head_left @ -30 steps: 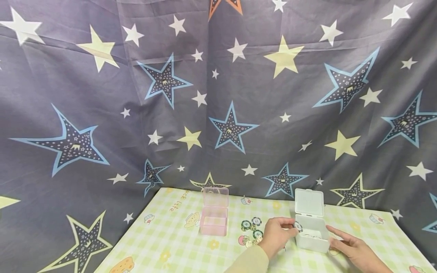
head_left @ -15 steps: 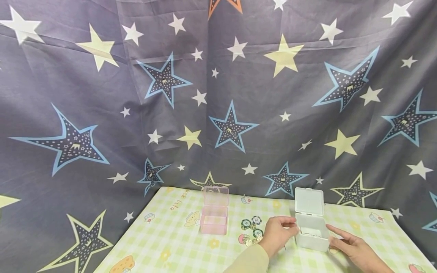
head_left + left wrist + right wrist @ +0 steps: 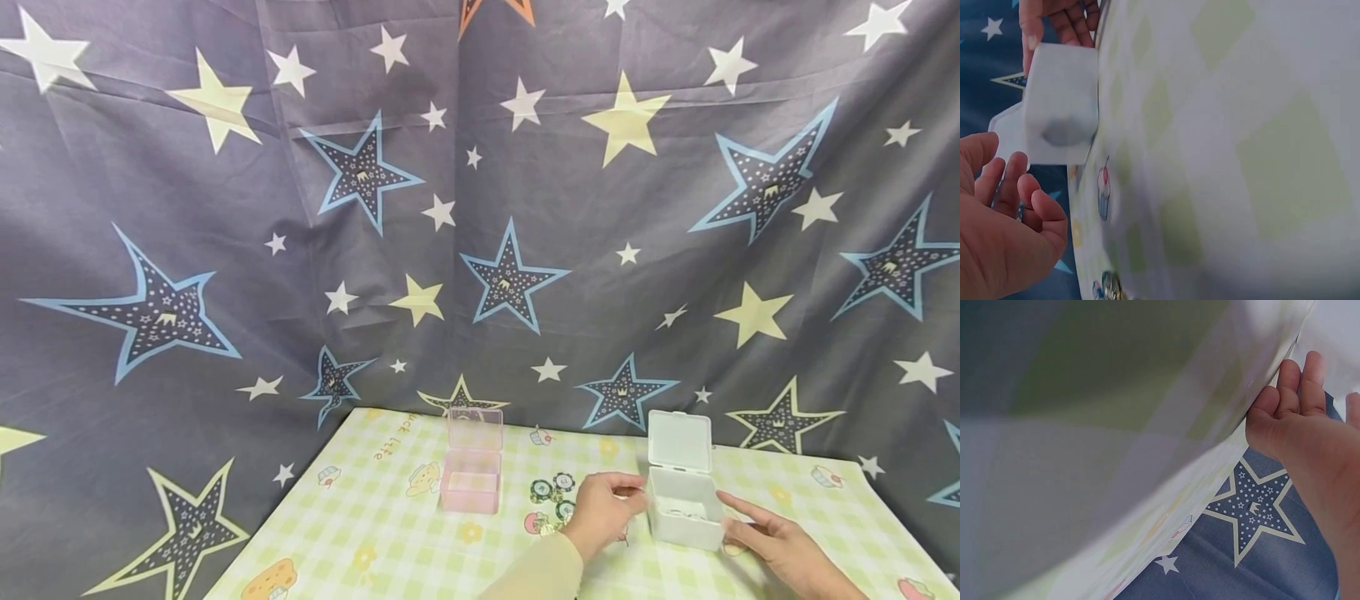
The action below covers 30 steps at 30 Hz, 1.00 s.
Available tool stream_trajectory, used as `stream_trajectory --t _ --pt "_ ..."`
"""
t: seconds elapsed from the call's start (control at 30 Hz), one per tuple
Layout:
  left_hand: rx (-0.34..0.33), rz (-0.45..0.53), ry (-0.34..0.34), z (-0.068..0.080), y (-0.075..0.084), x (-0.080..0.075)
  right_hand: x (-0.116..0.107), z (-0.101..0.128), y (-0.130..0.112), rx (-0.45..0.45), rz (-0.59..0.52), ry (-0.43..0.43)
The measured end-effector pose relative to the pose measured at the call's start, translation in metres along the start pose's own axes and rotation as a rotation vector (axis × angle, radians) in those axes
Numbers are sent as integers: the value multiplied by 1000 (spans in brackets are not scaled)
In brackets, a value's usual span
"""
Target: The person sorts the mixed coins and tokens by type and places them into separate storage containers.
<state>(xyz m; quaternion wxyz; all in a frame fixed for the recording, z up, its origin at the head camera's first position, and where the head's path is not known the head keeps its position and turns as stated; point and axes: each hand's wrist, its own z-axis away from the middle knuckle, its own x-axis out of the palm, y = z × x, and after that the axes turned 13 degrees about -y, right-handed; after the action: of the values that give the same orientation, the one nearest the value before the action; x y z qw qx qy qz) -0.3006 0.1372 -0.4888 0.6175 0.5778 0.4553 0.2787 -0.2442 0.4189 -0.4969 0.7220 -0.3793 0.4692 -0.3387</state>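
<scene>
The left hand (image 3: 606, 510), fingers loosely bent, no longer pinches the chip it held a second ago; the right hand's (image 3: 780, 543) extended fingers touch the white box (image 3: 686, 534) on the worktop (image 3: 420, 562).

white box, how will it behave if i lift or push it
The white box likely feels stiff, as its smooth walls stand straight. Pushed, it would probably slide rather than roll, since it sits flat on the cloth. Lifted, its lid may swing, as it stands open at the back edge.
</scene>
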Motion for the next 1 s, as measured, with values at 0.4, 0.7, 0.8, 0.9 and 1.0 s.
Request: stream_trajectory --t 0.4,0.7,0.8,0.9,1.0 --pt "16 -381 -59 8 -24 -64 -1 0 0 22 -31 -7" --pt "12 -631 -29 14 -23 -102 -3 2 3 11 -43 -17" --pt "-18 -770 -65 17 -25 -104 -2 2 2 20 -39 -3" --pt "-35 -916 -94 18 -30 -101 -1 2 1 32 -35 8" --pt "-61 -1013 -120 17 -36 -98 0 1 1 30 -40 10"
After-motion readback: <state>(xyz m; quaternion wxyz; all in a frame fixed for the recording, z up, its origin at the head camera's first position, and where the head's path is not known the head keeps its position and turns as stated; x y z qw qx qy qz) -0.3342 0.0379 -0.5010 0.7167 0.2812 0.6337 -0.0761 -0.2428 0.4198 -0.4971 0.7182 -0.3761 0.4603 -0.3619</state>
